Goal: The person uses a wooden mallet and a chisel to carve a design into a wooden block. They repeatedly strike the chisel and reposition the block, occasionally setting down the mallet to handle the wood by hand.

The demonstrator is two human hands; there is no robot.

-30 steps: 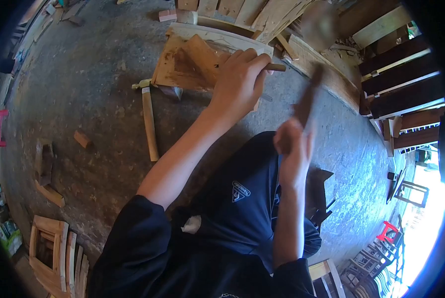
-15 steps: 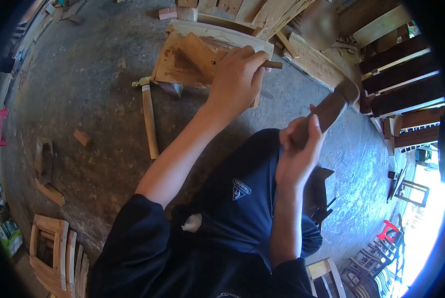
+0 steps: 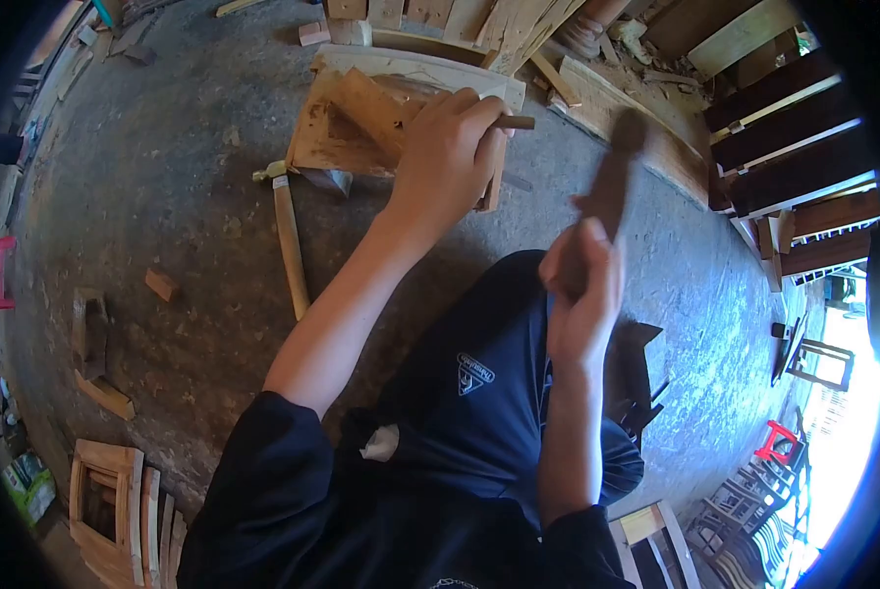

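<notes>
My left hand is wrapped round a chisel; the brown rod end of its handle sticks out to the right, and the working end is hidden. Below that fist lies a wooden workpiece, a pale frame with an orange-brown board slanting across it. Raised to the right of it, my right hand grips a dark wooden mallet, whose head is blurred by motion. On the floor left of my left forearm rests a claw-less hammer with a pale handle, its head close to the workpiece.
Wood offcuts and a dark block lie on the floor at left. Chair frames stand at lower left. Planks and stacked dark slats occupy the upper right. Several chairs stand at lower right.
The mallet in my right hand has swung leftward and turned more upright. My left hand keeps its grip on the chisel; the view has shifted slightly.
</notes>
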